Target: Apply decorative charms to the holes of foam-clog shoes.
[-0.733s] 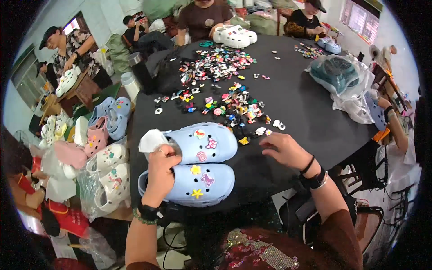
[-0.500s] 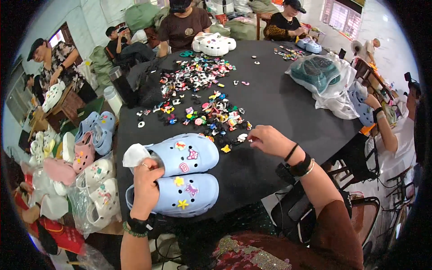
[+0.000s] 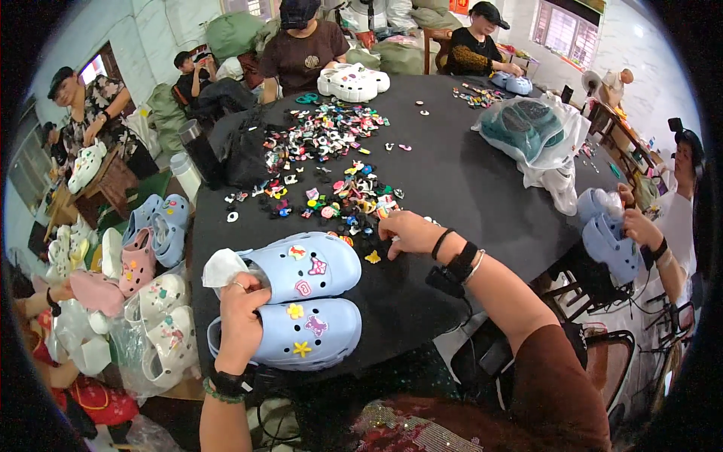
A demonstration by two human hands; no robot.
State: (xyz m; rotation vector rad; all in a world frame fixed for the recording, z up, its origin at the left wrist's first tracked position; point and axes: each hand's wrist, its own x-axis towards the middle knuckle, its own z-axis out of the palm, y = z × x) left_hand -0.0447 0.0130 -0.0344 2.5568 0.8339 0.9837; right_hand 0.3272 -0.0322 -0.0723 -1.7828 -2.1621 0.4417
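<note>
A pair of light blue clogs [image 3: 331,265] lies side by side at the near left of the black table. My left hand [image 3: 241,316] grips them at the heel end, where white paper [image 3: 224,268] sticks out of the far clog. Colourful charms sit on both uppers, among them a pink bow [image 3: 318,267] and a yellow star [image 3: 302,349]. My right hand [image 3: 414,232] is at the near edge of a pile of shoe charms [image 3: 354,192], fingers bent down and pinched together. A small white bit shows at its fingertips. Just below them lies a yellow charm [image 3: 373,257].
A larger charm heap [image 3: 324,135] lies farther back, near white clogs [image 3: 354,81]. Bagged green clogs [image 3: 527,128] rest at the far right. Bottles [image 3: 202,151] stand at the left edge, beside more clogs [image 3: 138,260]. Several co-workers sit around; one at right holds blue clogs [image 3: 610,237].
My right hand has moved left, closer to the charm pile. My left hand still grips the clogs. At right, the co-worker's blue clogs have come lower and into fuller view.
</note>
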